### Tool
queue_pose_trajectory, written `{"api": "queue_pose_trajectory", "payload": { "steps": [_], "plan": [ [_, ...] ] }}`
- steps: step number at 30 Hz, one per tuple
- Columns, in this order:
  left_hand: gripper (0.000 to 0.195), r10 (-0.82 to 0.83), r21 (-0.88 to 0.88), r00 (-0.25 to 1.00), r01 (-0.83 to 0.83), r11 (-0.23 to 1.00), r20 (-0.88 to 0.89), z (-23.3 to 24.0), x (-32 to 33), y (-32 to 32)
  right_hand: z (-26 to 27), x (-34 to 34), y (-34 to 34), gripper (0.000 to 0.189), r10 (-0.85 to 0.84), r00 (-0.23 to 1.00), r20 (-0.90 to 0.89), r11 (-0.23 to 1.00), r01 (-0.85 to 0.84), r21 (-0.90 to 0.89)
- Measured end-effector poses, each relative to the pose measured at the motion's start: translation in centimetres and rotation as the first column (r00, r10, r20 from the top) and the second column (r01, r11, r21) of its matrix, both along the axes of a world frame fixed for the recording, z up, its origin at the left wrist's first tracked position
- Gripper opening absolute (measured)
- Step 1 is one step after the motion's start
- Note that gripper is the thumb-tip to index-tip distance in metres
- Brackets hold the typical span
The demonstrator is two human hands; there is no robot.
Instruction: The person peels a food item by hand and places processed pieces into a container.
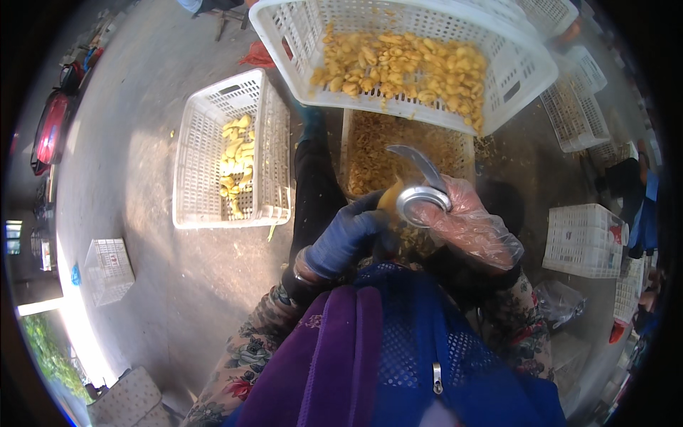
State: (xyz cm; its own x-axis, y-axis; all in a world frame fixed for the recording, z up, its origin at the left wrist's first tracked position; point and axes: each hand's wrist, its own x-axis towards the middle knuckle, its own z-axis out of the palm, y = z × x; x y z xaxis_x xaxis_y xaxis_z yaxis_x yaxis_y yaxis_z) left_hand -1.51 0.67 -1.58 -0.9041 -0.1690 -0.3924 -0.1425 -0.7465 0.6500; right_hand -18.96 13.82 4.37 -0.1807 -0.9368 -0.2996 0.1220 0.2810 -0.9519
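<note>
My left hand [349, 237], in a blue glove, grips a yellowish-brown piece [391, 197] whose kind I cannot tell. Close to its right is my right hand [459, 213], in a clear plastic glove, closed on a tool with a curved metal blade [419, 160] pointing up and left. A round metal ring or cup [423, 204] sits at that hand's fingers, beside the piece; how it joins the blade is unclear. Beyond my hands, a crate [345, 155] holds brown peelings or scraps. Above it, a large white plastic crate [405, 109] contains many yellow pieces.
A white crate [179, 160] with peeled-looking yellow pieces stands left of my leg. Another white crate [109, 272] lies farther left. More crates [581, 240] stand at the right, near a clear plastic bag [560, 301]. Part of a person [645, 208] shows at the right edge.
</note>
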Motion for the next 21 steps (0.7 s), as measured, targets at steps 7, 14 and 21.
{"api": "queue_pose_trajectory", "payload": {
  "steps": [7, 14, 21],
  "plan": [
    [0.052, 0.074, -0.122, 0.997, -0.074, 0.99, -0.003, -0.2, 0.8, 0.9, -1.5, -2.8, -1.2, 0.03, -0.128, 0.769, -0.626, 0.951, 0.274, 0.141],
    [0.064, 0.013, -0.083, 1.0, -0.011, 0.997, 0.024, -1.2, 1.5, 0.0, -0.1, 0.7, 0.3, 0.052, -0.263, 0.953, -0.147, 0.954, 0.28, 0.106],
    [0.069, 0.027, 0.037, 0.999, -0.025, 0.999, -0.033, -1.4, 1.1, 0.1, -1.6, 0.1, 0.7, 0.059, -0.233, 0.971, -0.045, 0.952, 0.238, 0.193]
  ]
}}
